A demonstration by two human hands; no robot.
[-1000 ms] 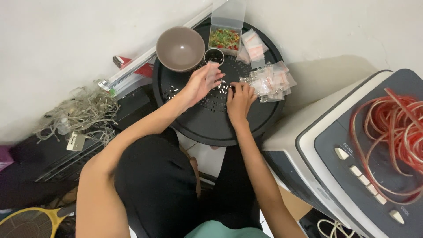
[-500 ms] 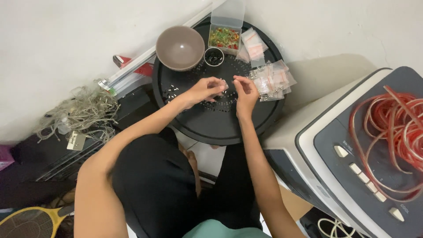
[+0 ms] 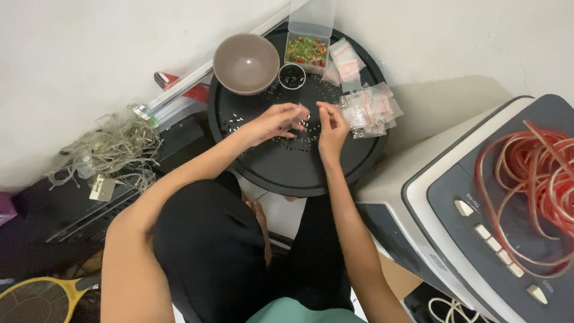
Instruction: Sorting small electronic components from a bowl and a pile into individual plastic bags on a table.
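Near you: both hands over the round black tray (image 3: 287,173). Your left hand (image 3: 276,121) and right hand (image 3: 330,125) have fingers pinched nearly closed at mid-tray, apparently on one of the small parts (image 3: 234,121); too tiny to confirm. Loose ones lie scattered left. They look light, stiff, easily flicked, so pinch by the sides. Beyond: clear packets (image 3: 371,110), small black cup (image 3: 292,76), brown bowl (image 3: 246,63).

Both bare arms reach forward, forearms angled toward each other. The left hand (image 3: 276,121) is palm-down with fingers (image 3: 299,111) loosely curled. The right hand (image 3: 330,127) faces it close by, fingertips pinched together, wrist slightly bent.
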